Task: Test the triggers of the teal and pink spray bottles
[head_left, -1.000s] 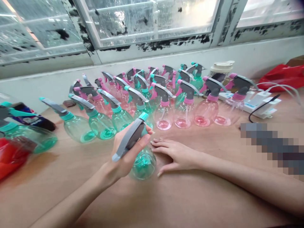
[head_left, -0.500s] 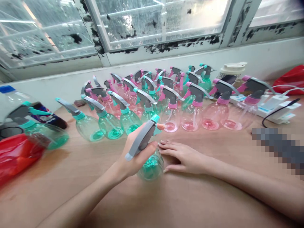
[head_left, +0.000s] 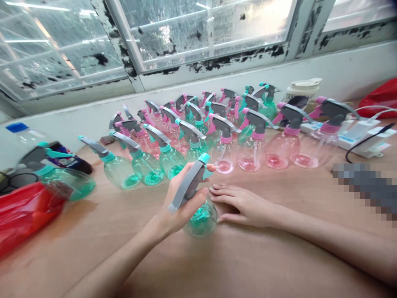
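Note:
My left hand (head_left: 182,192) is wrapped round the neck of a green spray bottle (head_left: 201,219) with a grey and turquoise trigger head. The bottle stands upright in front of me, its nozzle pointing away toward the rows behind. My right hand (head_left: 240,203) lies on the table just right of it, fingers stretched toward the bottle's side; whether the fingertips touch it I cannot tell. Close behind are a green spray bottle (head_left: 172,161) and a pink spray bottle (head_left: 225,157), part of a front row of several.
More pink and green spray bottles crowd toward the window wall. At left are a red plastic bag (head_left: 27,211), a green spray bottle (head_left: 71,182) and a dark cola bottle (head_left: 77,161). A white power strip (head_left: 361,138) with cables and a lidded cup (head_left: 304,89) stand at right.
The view has shifted slightly, so the left-hand objects sit a little further right and lower. My left hand still grips the green spray bottle; my right hand stays flat beside it.

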Motion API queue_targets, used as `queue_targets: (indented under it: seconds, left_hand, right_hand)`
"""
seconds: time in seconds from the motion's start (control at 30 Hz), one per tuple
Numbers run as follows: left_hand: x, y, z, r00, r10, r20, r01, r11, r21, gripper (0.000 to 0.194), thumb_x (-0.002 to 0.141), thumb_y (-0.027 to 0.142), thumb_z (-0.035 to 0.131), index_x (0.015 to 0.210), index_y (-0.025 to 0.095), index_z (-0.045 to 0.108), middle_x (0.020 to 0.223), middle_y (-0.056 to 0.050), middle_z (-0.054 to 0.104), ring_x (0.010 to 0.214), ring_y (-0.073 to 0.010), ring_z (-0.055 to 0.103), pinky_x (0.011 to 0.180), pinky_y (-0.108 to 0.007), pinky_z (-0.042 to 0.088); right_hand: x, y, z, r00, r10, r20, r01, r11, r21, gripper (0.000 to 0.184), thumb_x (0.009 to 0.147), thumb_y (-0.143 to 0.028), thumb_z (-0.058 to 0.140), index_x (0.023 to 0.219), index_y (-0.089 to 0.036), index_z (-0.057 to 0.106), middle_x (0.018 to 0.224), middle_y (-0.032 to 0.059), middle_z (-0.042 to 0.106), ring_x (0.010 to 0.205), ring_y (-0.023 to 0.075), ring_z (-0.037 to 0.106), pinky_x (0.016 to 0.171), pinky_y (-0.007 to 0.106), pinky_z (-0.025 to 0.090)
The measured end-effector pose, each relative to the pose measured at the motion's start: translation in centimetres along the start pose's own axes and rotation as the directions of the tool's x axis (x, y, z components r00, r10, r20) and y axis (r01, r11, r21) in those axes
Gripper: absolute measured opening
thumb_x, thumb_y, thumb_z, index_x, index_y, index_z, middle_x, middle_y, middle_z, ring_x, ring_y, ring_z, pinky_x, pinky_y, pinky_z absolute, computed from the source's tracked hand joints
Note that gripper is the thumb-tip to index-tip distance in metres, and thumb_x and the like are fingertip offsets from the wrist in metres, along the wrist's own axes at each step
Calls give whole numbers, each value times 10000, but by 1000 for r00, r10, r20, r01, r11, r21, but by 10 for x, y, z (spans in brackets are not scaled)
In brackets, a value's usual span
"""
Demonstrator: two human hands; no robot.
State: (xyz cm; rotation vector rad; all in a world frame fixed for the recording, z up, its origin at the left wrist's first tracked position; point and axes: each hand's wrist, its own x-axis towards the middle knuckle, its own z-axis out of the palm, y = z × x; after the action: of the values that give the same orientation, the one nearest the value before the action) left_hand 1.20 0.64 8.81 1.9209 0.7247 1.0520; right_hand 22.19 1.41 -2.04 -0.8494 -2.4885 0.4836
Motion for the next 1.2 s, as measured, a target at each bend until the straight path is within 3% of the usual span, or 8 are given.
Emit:
queue_targets:
  seconds: [0.13, 0.3, 0.4, 0.53, 0.67, 0.83, 1.03, 1.2]
  left_hand:
    - [-1, -2, -2, 999, -31, -26, 32, 997, 67, 247, 864, 237, 580, 1109, 215, 567, 1208, -84, 642, 1117, -267, 623, 900, -372, 536]
    - [-2, 1, -3, 994, -99, -35, 103, 979, 173, 109, 838, 264, 588, 931, 210, 576, 911, -38, 674, 781, -210, 663, 738, -341, 538]
    - [-1, 6, -3, 992, -112, -55, 121, 976, 180, 57, 818, 265, 574, 840, 213, 574, 846, -28, 657, 745, -205, 648, 718, -332, 530]
    - [4, 8, -3, 990, -138, -22, 140, 975, 173, 233, 802, 228, 573, 1023, 214, 647, 927, -42, 690, 729, -218, 651, 689, -342, 529]
    - [4, 3, -4, 994, -108, -7, 107, 979, 175, 344, 827, 220, 559, 1165, 222, 623, 882, -35, 680, 651, -200, 619, 644, -337, 518]
    - [1, -1, -3, 999, -41, -15, 43, 976, 212, 338, 850, 212, 580, 1187, 209, 592, 948, -45, 670, 762, -204, 633, 755, -355, 533]
    - [0, 1, -1, 999, -48, -8, 49, 989, 140, 296, 881, 241, 558, 1175, 227, 580, 1209, -74, 643, 1117, -250, 617, 942, -373, 524]
    - [0, 2, 1, 998, -59, -17, 61, 990, 126, 300, 881, 245, 553, 1180, 233, 578, 1248, -78, 633, 1154, -258, 606, 931, -380, 539]
  right_hand:
    - [0, -1, -1, 1000, -5, 12, 6, 1000, -21, 574, 912, -527, 573, 1342, -148, 572, 1459, 138, 498, 1361, 291, 449, 1130, 483, 370]
    - [0, -1, -1, 1000, -5, -1, 5, 1000, 10, 566, 905, -527, 585, 1343, -168, 573, 1461, 137, 495, 1360, 285, 452, 1136, 479, 359]
    - [0, -1, 0, 1000, 4, -3, -4, 999, 32, 570, 894, -530, 600, 1348, -186, 571, 1461, 134, 496, 1359, 291, 452, 1134, 493, 359]
    - [0, -1, -1, 1000, 3, -7, -3, 1000, 24, 559, 899, -522, 597, 1339, -178, 577, 1459, 136, 498, 1354, 291, 458, 1131, 484, 367]
    - [1, -1, -2, 1000, 3, 2, -3, 1000, 11, 572, 897, -532, 596, 1330, -159, 582, 1455, 142, 503, 1349, 286, 466, 1132, 470, 368]
    - [2, 0, -1, 1000, 3, 3, -3, 1000, 13, 614, 863, -560, 628, 1331, -165, 583, 1449, 140, 511, 1361, 297, 449, 1124, 467, 377]
    - [2, 0, -1, 1000, 8, -8, -7, 999, 45, 640, 827, -564, 667, 1331, -179, 587, 1444, 152, 511, 1359, 311, 449, 1123, 490, 365]
    - [1, 0, -1, 1000, 10, -2, -10, 999, 45, 647, 832, -562, 662, 1342, -173, 576, 1454, 151, 500, 1369, 308, 435, 1128, 486, 359]
